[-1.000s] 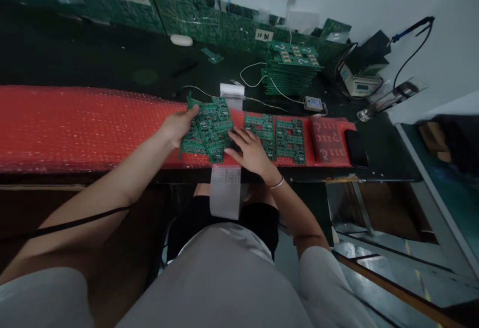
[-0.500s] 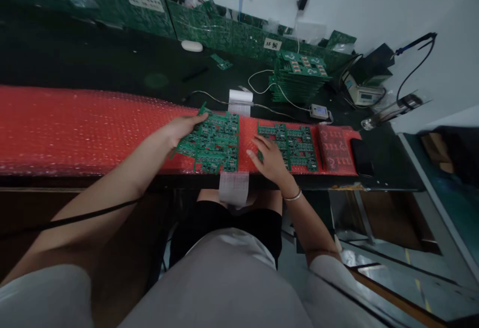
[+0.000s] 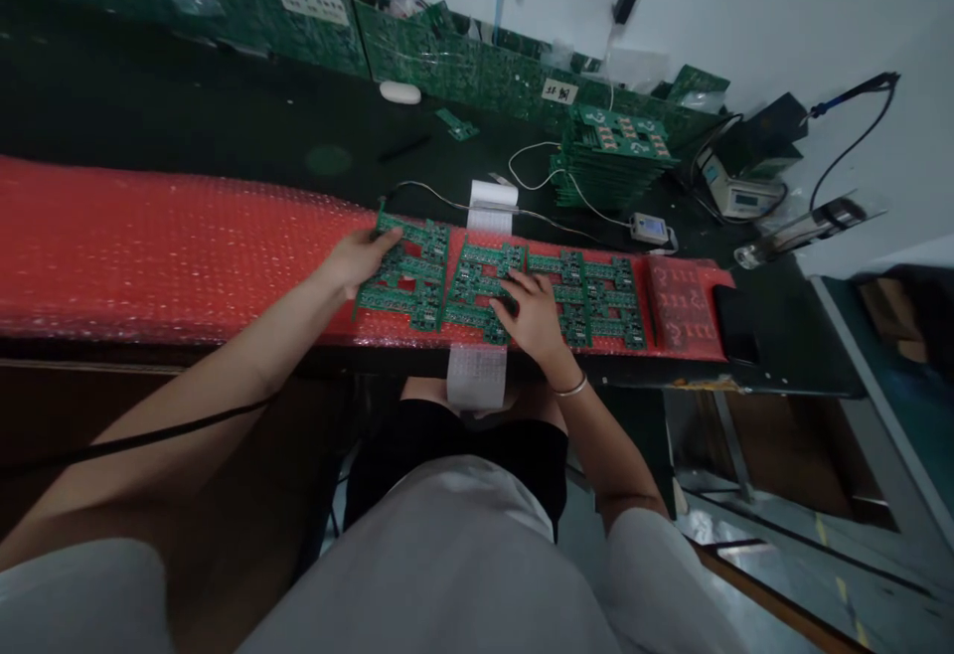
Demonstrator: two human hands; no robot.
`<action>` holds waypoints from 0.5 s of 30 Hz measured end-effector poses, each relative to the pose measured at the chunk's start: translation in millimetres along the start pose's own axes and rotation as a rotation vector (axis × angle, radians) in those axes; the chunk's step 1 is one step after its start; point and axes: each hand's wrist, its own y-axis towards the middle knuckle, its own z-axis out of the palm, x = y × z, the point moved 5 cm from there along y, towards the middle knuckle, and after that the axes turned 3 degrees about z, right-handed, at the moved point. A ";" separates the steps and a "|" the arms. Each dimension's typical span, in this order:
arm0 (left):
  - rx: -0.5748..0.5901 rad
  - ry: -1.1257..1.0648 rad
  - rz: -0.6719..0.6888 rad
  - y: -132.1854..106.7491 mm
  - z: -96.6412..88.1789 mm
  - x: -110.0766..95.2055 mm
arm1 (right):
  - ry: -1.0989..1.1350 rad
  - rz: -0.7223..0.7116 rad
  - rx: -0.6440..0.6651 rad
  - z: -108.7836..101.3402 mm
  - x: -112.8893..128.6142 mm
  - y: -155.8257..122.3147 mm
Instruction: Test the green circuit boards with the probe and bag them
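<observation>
Green circuit boards lie in a row on a long strip of red bubble wrap. My left hand (image 3: 363, 260) grips the left edge of the leftmost circuit board (image 3: 426, 271), which sits slightly tilted; the thumb shows on top, the other fingers are partly hidden. Beside it is a middle circuit board (image 3: 477, 284), and my right hand (image 3: 535, 318) rests over its right side with fingers apart. Part of the right-hand circuit board (image 3: 615, 296) is covered by that hand. Farther right, a board wrapped in red bubble wrap (image 3: 680, 304) shows through the film.
Behind the bubble wrap (image 3: 186, 256) stands a tall stack of circuit boards (image 3: 607, 162). A white cable leads to a small grey device (image 3: 649, 228). A paper strip (image 3: 477, 381) hangs over the front edge. A black phone (image 3: 735, 323) lies at the right.
The boards by my left hand have separated: one now lies against the right-hand board under my right hand, while my left hand holds the other farther left. The view has shifted slightly.
</observation>
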 end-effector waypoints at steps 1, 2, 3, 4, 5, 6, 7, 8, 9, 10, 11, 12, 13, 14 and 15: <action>-0.021 0.142 0.061 -1.5 -4.3 -1.5 | -0.060 0.000 0.003 -2.3 1.5 -1.0; -0.049 0.310 0.150 -4.0 -7.4 -4.2 | -0.113 0.005 0.002 -3.5 3.9 -1.8; -0.085 0.484 0.259 -7.6 -9.1 -7.5 | -0.152 0.009 0.006 -3.2 7.2 -2.5; -0.123 0.636 0.369 -12.2 -9.5 -10.0 | -0.175 0.011 0.018 -1.2 11.2 -3.1; -0.133 0.774 0.465 -16.9 -7.9 -10.5 | -0.188 0.006 0.043 2.6 15.4 -3.7; -0.101 0.896 0.534 -20.9 -4.7 -8.4 | -0.195 -0.006 0.079 7.6 19.6 -4.4; -0.038 0.999 0.571 -23.8 -1.1 -3.7 | -0.200 -0.022 0.118 13.1 23.1 -5.1; 0.042 1.081 0.582 -25.7 2.0 2.5 | -0.206 -0.036 0.150 17.9 25.6 -5.7; 0.117 1.141 0.577 -26.9 3.9 9.0 | -0.212 -0.048 0.171 21.5 26.8 -6.2; 0.171 1.181 0.569 -27.7 4.6 14.7 | -0.214 -0.058 0.181 23.6 26.7 -6.4; 0.193 1.206 0.560 -28.0 4.0 18.8 | -0.213 -0.067 0.183 24.5 25.7 -6.4; 0.186 1.219 0.550 -28.0 2.5 21.3 | -0.209 -0.076 0.181 24.4 24.1 -6.2; 0.169 1.225 0.543 -27.9 1.0 22.6 | -0.205 -0.086 0.179 23.6 22.1 -5.8; 0.152 1.230 0.537 -28.0 0.2 23.2 | -0.202 -0.097 0.179 22.6 20.2 -5.5; 0.142 1.236 0.531 -28.3 0.2 23.1 | -0.202 -0.107 0.180 21.5 18.3 -5.3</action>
